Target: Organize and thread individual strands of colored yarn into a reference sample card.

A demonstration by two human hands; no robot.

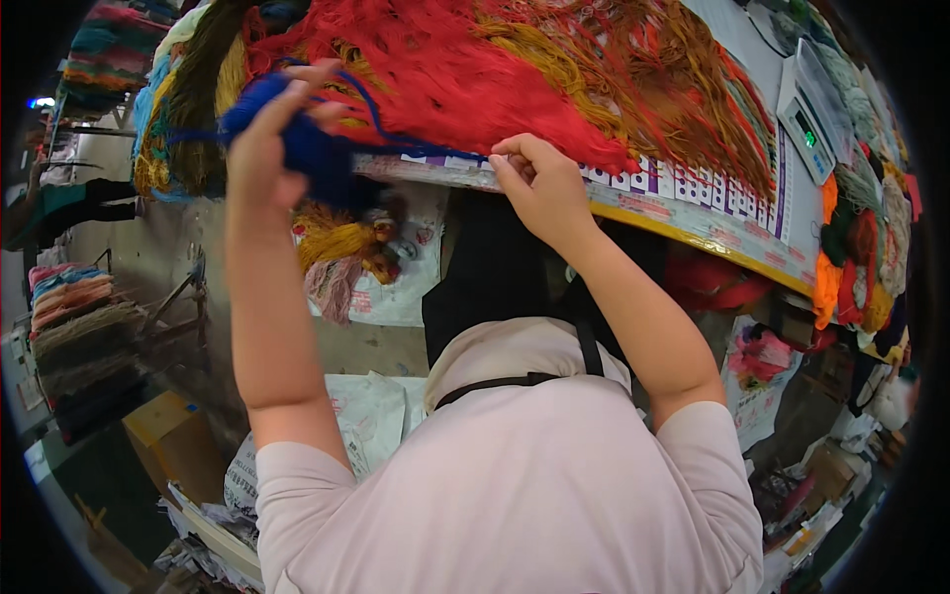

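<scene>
A bundle of dark blue yarn hangs at my left hand, which is raised over the table's left front edge and smeared by motion. The fingers seem to curl round the bundle. From there, blue strands stretch rightward along the table edge. My right hand pinches the end of these strands between thumb and fingertips. Beyond both hands, a large heap of red yarn covers the table, with mustard yarn and brown yarn to its right.
White cards with purple print lie along the table's front edge. A digital scale stands at the right. Olive and light-blue skeins hang at the left. Below the table, mustard and pink yarn lies on white sacking. Cardboard boxes stand lower left.
</scene>
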